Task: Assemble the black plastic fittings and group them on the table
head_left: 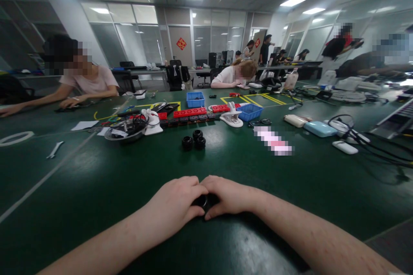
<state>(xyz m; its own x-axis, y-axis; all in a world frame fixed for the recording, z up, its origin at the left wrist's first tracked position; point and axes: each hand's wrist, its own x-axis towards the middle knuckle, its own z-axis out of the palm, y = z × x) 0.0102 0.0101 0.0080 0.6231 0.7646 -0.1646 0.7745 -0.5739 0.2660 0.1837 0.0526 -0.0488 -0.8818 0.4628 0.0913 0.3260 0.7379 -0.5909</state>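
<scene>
My left hand and my right hand meet close to the near side of the table, fingers curled inward. Between them is a black round part, mostly covered by the fingers, so I cannot tell whether it is one piece or more. Both hands are closed on it, thumbs towards me. A little farther off, three shiny black round parts of similar look stand grouped together on the green table.
Beyond lie a row of red and black blocks, two blue baskets, white clamp stands and a metal bowl of cables. A wrench rests at left; cases and black cables are at right. Other people sit around the table.
</scene>
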